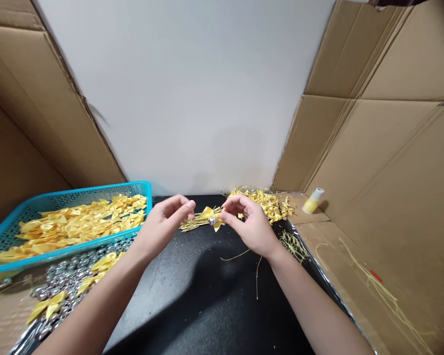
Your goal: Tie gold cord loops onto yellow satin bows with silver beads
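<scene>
Between my two hands is a yellow ribbon bow (208, 213) with a shiny silver bead (212, 221) at its middle. My right hand (250, 224) pinches the bow's right side between thumb and fingers. Thin yellow cord (236, 256) shows below that hand. My left hand (166, 217) is just left of the bow, thumb and forefinger brought together; whatever they hold is too small to make out. Behind the bow lies a bundle of gold cords or wire ties (192, 224) on the black work surface (177, 291).
At left, a blue plastic basket (147, 190) holds many yellow bows. Silver beads (79, 266) and loose bows lie before it. A pile of beaded yellow bows (268, 202), cord scraps (295, 246) and a thread spool (313, 201) are at right. Cardboard walls (392, 148) flank both sides.
</scene>
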A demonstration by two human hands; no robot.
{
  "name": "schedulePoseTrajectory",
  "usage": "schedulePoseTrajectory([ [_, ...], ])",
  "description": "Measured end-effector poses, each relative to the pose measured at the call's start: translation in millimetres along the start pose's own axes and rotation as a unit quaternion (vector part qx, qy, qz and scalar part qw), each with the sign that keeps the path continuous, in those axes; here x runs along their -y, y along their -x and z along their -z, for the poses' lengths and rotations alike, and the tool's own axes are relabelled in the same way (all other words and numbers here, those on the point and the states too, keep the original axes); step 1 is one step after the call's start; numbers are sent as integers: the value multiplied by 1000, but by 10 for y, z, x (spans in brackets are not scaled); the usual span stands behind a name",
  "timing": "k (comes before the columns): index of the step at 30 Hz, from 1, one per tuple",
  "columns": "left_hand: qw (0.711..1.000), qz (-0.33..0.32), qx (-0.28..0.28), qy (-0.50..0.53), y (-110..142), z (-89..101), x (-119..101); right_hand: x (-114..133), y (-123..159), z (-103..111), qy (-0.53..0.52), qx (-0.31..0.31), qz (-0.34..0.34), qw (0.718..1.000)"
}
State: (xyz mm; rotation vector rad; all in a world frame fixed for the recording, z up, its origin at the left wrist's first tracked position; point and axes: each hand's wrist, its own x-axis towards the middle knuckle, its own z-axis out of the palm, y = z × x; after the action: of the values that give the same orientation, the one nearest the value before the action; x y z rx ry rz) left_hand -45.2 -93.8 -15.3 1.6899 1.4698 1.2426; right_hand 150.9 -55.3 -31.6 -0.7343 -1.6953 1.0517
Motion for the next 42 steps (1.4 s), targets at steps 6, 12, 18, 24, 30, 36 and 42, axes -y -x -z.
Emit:
schedulePoseTrajectory([
  [6, 989, 2, 150, -16, 40, -60, -26, -49, -24, 3, -40, 17, -19, 999],
  [12, 995, -23, 99, 6, 41, -103, -5, -131, -90, 100, -102, -94, -72, 988],
  [18, 990, -89, 91, -54, 41, -138, 58, -105, -70, 62, -145, 14, -61, 987],
  [24, 995, -50, 63, 64, 60, -223, 36, -30, -20, 30, -148, 32, -30, 988],
  [30, 981, -4, 90, 174, 106, -235, -42, 88, 49, 27, -121, 25, 2, 992],
  [36, 977, 22, 110, 183, 78, -222, 28, 124, 69, 10, -139, 21, -11, 990],
  [42, 974, 35, 151, 166, 67, -215, 39, 104, 35, 26, -142, -30, -28, 989],
])
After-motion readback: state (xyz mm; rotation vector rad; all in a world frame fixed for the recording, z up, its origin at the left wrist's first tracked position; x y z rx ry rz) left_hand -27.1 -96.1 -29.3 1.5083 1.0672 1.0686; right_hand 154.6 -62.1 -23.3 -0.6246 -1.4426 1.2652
